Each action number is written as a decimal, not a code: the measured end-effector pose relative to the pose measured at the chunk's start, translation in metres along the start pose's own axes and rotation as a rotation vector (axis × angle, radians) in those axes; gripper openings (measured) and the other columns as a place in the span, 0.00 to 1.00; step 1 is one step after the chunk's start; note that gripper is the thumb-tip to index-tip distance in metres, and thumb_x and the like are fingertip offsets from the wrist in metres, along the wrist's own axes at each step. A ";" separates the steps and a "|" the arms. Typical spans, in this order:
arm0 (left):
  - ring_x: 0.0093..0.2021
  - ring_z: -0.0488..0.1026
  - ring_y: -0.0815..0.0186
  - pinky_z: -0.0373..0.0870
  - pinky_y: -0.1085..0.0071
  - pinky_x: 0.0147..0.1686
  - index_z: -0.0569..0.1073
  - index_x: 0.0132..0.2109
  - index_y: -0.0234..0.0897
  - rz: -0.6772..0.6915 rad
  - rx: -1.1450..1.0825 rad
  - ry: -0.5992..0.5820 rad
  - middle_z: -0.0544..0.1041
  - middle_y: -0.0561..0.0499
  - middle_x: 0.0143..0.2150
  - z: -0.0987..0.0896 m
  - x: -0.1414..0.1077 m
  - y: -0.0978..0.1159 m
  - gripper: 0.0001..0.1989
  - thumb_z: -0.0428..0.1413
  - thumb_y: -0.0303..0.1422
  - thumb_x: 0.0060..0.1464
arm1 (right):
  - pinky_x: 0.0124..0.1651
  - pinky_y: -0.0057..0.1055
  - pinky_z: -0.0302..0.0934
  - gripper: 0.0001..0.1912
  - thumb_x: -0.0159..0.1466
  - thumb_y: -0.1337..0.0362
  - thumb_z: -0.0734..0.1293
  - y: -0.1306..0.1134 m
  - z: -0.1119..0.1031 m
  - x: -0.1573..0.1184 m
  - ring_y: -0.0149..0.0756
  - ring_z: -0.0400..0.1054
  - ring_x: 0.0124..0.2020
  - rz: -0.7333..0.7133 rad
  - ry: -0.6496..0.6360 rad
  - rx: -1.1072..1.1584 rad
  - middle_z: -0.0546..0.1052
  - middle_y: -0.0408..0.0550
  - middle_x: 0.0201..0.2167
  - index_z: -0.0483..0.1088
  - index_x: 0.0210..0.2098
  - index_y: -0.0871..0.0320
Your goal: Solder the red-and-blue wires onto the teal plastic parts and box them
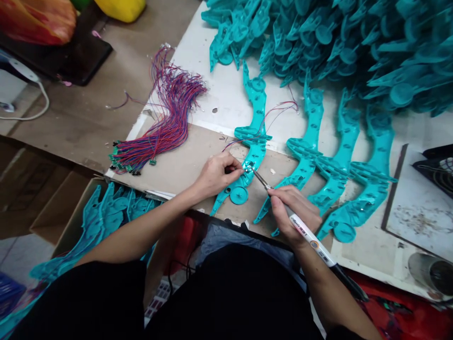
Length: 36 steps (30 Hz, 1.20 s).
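A teal curved plastic piece (pixel 255 148) lies on the bench in front of me, with a round disc near its lower end. My left hand (pixel 218 174) is closed in a pinch at a shiny spot on its lower half, on what looks like a thin wire; the fingers hide most of it. Red and blue wires (pixel 268 115) cross the piece and run towards those fingers. Wrapped around the white handle of a soldering iron (pixel 304 231), my right hand (pixel 294 212) holds its metal tip at the same shiny spot.
Three similar teal pieces (pixel 313 118) lie to the right, below a large teal heap (pixel 318 38). A bundle of red and blue wires (pixel 170 123) with small green ends lies left. Below the bench edge, a cardboard box (pixel 53 219) holds more teal pieces. A dark-edged board (pixel 414 203) lies far right.
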<state>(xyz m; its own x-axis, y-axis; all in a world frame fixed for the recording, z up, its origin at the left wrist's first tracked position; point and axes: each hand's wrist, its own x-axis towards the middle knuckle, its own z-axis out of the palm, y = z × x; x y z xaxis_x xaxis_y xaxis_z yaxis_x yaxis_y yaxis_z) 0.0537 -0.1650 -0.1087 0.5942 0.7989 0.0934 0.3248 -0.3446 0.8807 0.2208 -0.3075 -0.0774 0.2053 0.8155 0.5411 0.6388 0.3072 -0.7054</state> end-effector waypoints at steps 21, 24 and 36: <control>0.31 0.72 0.69 0.68 0.73 0.33 0.76 0.30 0.34 -0.053 -0.002 -0.054 0.77 0.51 0.30 -0.005 0.003 0.002 0.02 0.59 0.27 0.51 | 0.35 0.34 0.71 0.10 0.63 0.73 0.66 0.005 0.003 0.000 0.35 0.73 0.30 -0.055 -0.089 0.019 0.78 0.46 0.28 0.77 0.40 0.55; 0.31 0.72 0.69 0.69 0.73 0.34 0.76 0.30 0.34 -0.050 -0.006 -0.055 0.78 0.51 0.30 -0.005 0.004 0.002 0.02 0.59 0.26 0.50 | 0.35 0.35 0.70 0.11 0.63 0.74 0.66 0.005 0.002 0.000 0.36 0.73 0.30 -0.060 -0.064 0.023 0.78 0.46 0.28 0.77 0.41 0.55; 0.31 0.72 0.69 0.69 0.74 0.34 0.76 0.31 0.34 -0.045 0.004 -0.065 0.78 0.51 0.30 -0.005 0.004 0.002 0.02 0.60 0.26 0.51 | 0.34 0.34 0.70 0.11 0.62 0.75 0.67 0.005 0.001 -0.001 0.35 0.73 0.30 -0.057 -0.044 0.050 0.77 0.46 0.28 0.77 0.40 0.57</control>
<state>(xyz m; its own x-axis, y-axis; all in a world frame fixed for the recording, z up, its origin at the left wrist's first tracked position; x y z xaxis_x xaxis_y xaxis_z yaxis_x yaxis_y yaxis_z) 0.0531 -0.1595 -0.1037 0.6250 0.7803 0.0231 0.3553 -0.3107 0.8816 0.2232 -0.3061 -0.0820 0.1364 0.8162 0.5614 0.6104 0.3772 -0.6966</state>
